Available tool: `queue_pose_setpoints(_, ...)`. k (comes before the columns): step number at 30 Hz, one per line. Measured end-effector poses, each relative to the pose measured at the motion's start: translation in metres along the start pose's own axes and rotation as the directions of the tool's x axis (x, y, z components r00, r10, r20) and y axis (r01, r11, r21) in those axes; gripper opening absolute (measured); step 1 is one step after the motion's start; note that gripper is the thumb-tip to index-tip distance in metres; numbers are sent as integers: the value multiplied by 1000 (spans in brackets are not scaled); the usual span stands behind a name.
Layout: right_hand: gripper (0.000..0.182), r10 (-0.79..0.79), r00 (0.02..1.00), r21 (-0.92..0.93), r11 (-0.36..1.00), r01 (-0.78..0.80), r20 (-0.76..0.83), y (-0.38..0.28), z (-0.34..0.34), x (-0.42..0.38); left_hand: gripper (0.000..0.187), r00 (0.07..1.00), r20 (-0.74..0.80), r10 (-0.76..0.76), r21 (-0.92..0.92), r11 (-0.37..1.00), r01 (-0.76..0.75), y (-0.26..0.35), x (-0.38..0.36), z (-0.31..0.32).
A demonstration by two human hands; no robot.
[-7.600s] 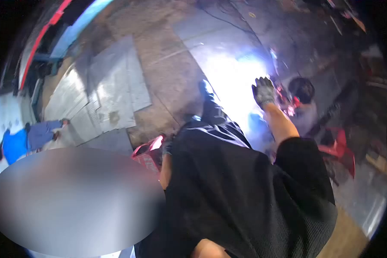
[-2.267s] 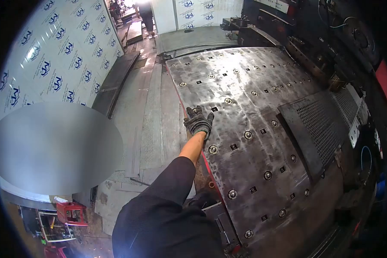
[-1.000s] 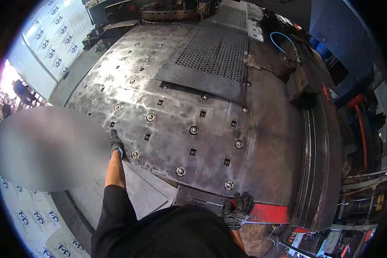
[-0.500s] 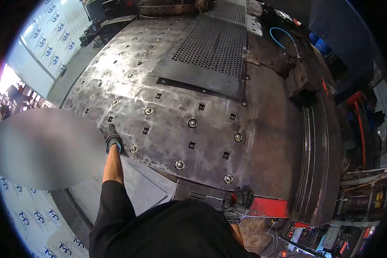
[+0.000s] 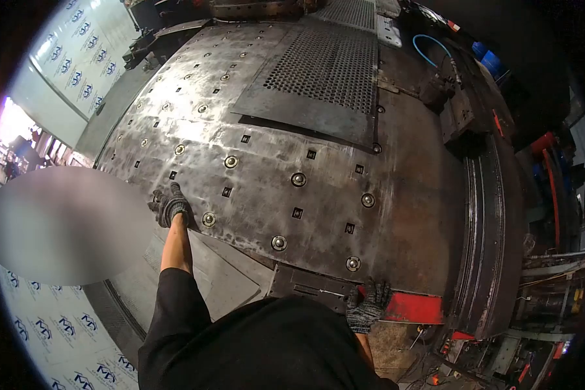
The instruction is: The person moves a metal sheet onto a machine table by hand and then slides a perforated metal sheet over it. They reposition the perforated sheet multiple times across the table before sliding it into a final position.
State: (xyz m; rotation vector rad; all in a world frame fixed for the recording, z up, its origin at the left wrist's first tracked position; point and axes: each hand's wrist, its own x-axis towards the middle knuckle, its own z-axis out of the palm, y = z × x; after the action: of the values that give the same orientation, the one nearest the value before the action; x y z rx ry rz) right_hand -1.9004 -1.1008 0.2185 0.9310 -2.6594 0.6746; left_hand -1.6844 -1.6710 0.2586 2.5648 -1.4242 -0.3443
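Note:
My left hand, in a dark knitted glove, rests with spread fingers at the near left edge of a large metal table. Round ball rollers and square holes dot its top. My right hand, gloved alike, lies with fingers apart at the near edge, beside a red plate. Neither hand holds anything that I can see. Farther back on the table lies a perforated metal sheet, its near edge slightly raised above the surface.
A dark metal rail runs along the right side, with a blue hose behind it. Grey sheets lie below the left arm. A blurred oval covers the left. Cables and tools fill the lower right.
My left hand's fingers have spread and show more clearly. The view has shifted slightly, and the perforated sheet's near edge sits a little differently against the table.

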Motion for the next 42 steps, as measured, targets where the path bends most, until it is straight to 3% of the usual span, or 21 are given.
queue_pose_setpoints(4,53,-36,999,-37,999,36,-2,-1,-2,4,92,999,41,-5,-16,1000,5,5,-14,-16)
queue_pose_setpoints(7,53,-29,1000,-53,998,29,1,-3,-5,7,94,999,-30,34,-1,999,-34,-6,15,15)
queue_pose_setpoints(15,48,-2,999,-38,999,1,-41,-5,0,5,96,999,32,-8,-9,1000,8,2,-3,0)
queue_pose_setpoints(26,51,-7,1000,-18,1000,7,-16,5,5,-2,97,998,-9,62,81,995,-61,-10,33,31)
queue_pose_setpoints(35,52,39,999,-30,999,-38,13,-2,0,3,98,1000,6,8,-7,1000,-8,2,-2,5)
queue_pose_setpoints(38,52,43,999,-24,999,-43,-1,1,4,1,98,998,-25,66,47,997,-65,-11,29,33)
queue_pose_setpoints(42,52,60,998,-32,998,-59,3,-5,-1,4,98,997,11,77,36,996,-77,-7,21,20)
